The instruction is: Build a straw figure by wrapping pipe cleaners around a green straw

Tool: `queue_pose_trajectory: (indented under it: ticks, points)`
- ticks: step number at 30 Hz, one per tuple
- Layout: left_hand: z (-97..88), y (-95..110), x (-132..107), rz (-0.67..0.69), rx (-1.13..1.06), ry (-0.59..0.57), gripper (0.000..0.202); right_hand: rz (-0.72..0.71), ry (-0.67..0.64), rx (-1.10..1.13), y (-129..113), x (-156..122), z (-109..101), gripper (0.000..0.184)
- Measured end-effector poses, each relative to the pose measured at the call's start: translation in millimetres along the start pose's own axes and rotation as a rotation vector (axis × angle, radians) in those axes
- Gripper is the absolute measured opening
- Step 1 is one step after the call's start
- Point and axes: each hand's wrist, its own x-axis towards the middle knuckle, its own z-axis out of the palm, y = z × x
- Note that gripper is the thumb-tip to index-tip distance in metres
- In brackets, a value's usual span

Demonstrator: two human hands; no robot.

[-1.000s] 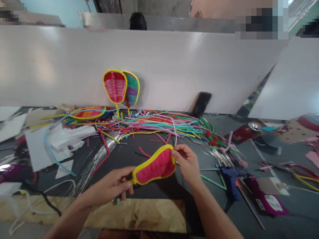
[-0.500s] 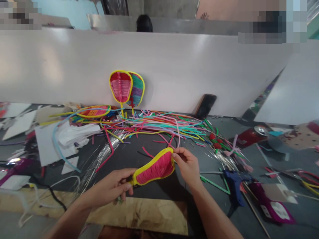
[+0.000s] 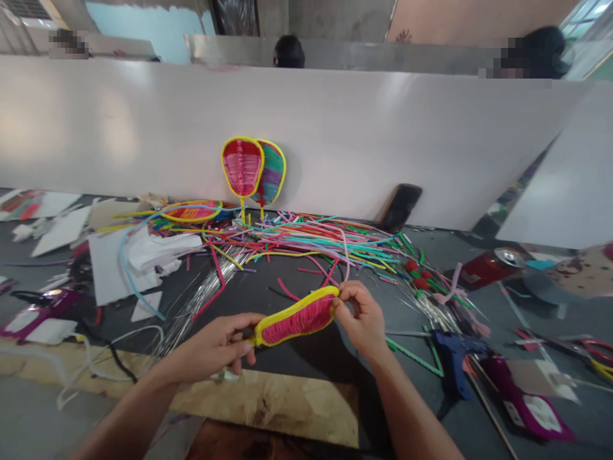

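Note:
Between my two hands, above the dark table, is a fan-shaped pipe-cleaner piece [image 3: 299, 319] with a crimson middle and a yellow rim. My left hand [image 3: 227, 348] pinches its narrow yellow handle end. At the wide end, my right hand [image 3: 358, 313] grips the rim between thumb and fingers. The piece is tilted, so its face looks narrow. Behind it lies a heap of loose pipe cleaners [image 3: 320, 239] in many colours. Two finished-looking fans, a pink one [image 3: 242, 169] and a teal-purple one [image 3: 274, 171], lean on the white partition.
A phone [image 3: 401, 206] leans against the partition [image 3: 335, 134]. To the right are a red can [image 3: 486, 268], a blue glue gun [image 3: 453, 358], a purple packet [image 3: 527, 406] and scissors [image 3: 569, 345]. Thin wires [image 3: 205, 287] and white paper [image 3: 112, 262] lie left. Brown paper [image 3: 278, 406] covers the near edge.
The fan-shaped piece has tipped, so its crimson face shows narrower. Both hands keep their hold on it. The whole view has shifted slightly.

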Motion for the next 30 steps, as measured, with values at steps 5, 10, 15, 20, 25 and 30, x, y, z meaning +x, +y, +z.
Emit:
queue_pose_trajectory:
  ticks: [5, 10, 15, 20, 25, 30]
  points:
    - [-1.5, -2, 4, 0.04, -0.098, -0.067, 0.049, 0.228, -0.059, 0.226, -2, 3, -4, 0.014]
    - [-5.9, -11, 4, 0.039, -0.212, -0.054, 0.057, 0.407, -0.196, 0.377, 0, 6, -7, 0.025]
    - [-9.8, -18, 4, 0.039, -0.261, -0.06, 0.059, 0.464, -0.252, 0.404, 4, 5, -5, 0.026]
    - [-14.2, -27, 7, 0.039, -0.299, -0.108, 0.054, 0.561, -0.266, 0.542, 10, 0, -1, 0.029]
    - [-15.4, -31, 14, 0.076, -0.428, -0.138, 0.052, 0.582, -0.158, 0.536, 11, -2, 4, 0.03]
    - [-16.7, -34, 19, 0.069, -0.515, -0.108, 0.051, 0.613, -0.158, 0.578, 10, 0, 3, 0.03]
